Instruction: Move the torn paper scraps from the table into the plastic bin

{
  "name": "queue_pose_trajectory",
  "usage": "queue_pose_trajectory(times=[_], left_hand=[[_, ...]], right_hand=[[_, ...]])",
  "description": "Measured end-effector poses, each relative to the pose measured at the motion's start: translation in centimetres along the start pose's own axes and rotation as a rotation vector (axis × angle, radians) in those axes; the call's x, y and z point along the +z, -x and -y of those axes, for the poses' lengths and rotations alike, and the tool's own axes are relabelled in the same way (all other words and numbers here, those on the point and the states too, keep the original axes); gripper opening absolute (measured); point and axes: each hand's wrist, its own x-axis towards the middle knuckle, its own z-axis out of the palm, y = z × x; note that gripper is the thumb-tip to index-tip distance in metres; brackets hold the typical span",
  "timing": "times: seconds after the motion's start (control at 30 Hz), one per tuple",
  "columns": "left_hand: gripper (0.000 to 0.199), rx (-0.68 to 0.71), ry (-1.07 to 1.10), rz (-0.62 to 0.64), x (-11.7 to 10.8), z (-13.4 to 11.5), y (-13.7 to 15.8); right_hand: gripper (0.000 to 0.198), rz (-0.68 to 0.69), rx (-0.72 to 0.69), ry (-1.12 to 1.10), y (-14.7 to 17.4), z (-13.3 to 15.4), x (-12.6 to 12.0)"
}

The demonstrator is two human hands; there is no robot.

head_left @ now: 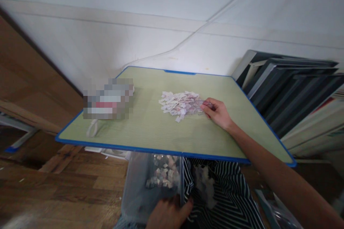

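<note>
A pile of small pink and white paper pieces (180, 103) lies on a green table top with a blue edge (150, 128). My right hand (218, 113) rests at the pile's right side, fingers pinched on a few pieces. Below the table's near edge my left hand (169, 214) grips the rim of a clear plastic bag (139, 193) on my lap. Several of the same paper pieces (163, 176) lie inside that bag.
A blurred-out object (107, 98) with a white loop cord (92, 128) sits on the table's left part. Dark framed panels (292, 89) lean against the wall at right. A white wall stands behind, a wooden floor (61, 186) lies at left, and striped cloth (228, 193) covers my lap.
</note>
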Motion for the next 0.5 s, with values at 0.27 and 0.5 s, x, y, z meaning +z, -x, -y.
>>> queue_pose_trajectory(times=[0.27, 0.5], left_hand=[[0.048, 0.01, 0.041, 0.058, -0.62, 0.0, 0.18], [0.046, 0.011, 0.049, 0.082, -0.77, 0.04, 0.16]], right_hand=[[0.035, -0.044, -0.005, -0.004, 0.01, -0.18, -0.47], [0.036, 0.01, 0.007, -0.048, 0.03, -0.29, -0.41]])
